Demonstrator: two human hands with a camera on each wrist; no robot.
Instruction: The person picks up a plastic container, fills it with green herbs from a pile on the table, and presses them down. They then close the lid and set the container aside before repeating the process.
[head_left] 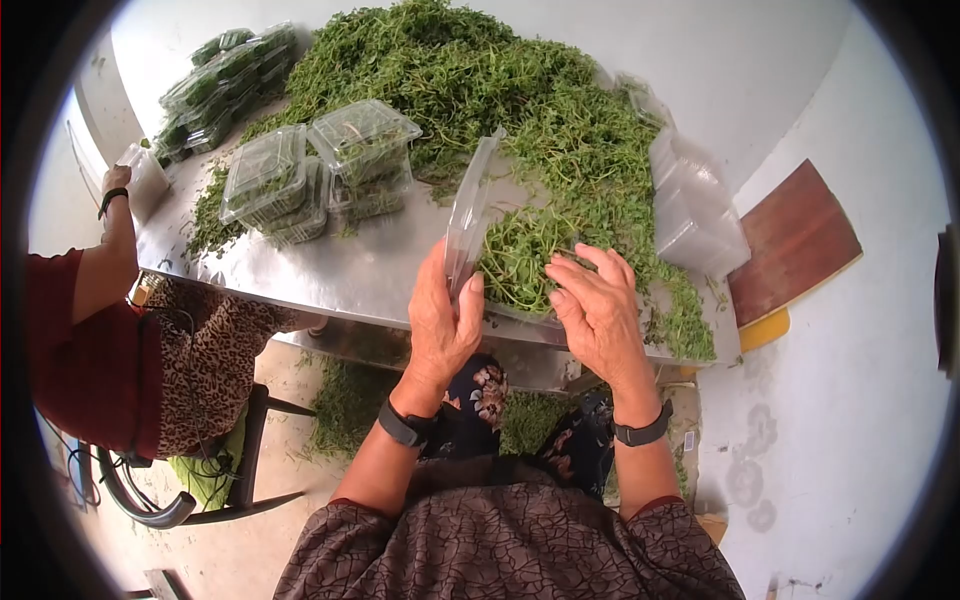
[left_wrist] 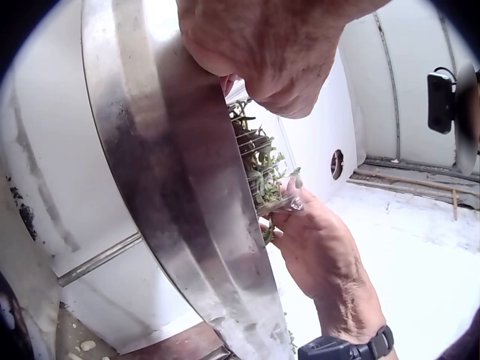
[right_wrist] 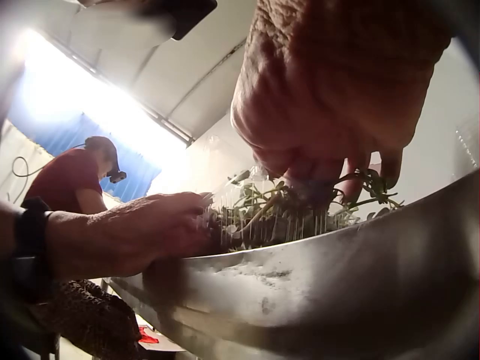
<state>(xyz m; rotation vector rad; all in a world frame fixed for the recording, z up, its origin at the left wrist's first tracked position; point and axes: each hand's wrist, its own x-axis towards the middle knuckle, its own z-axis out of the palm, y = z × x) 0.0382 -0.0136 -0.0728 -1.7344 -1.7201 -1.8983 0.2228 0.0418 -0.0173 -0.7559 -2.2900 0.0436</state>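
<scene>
My left hand [head_left: 440, 315] holds the left side of a clear plastic clamshell box, thumb in front of its raised lid [head_left: 472, 205] and fingers behind. Leafy green sprigs [head_left: 520, 255] with pale stems fill the base of the box at the table's near edge. Over the right side of the box, my right hand [head_left: 600, 310] touches the sprigs, its fingers spread and slightly bent. From the right wrist view, the right hand's fingertips [right_wrist: 391, 166] reach down among the stems. The ribbed wall of the box shows below the greens in the left wrist view.
A big heap of greens [head_left: 440, 75] covers the back of the metal table [head_left: 370, 265]. Filled clamshell boxes [head_left: 265, 180] stand left, more are stacked farther back. Nested plastic containers [head_left: 695, 210] stand right. Another person [head_left: 95, 340] sits at the left holding clear containers.
</scene>
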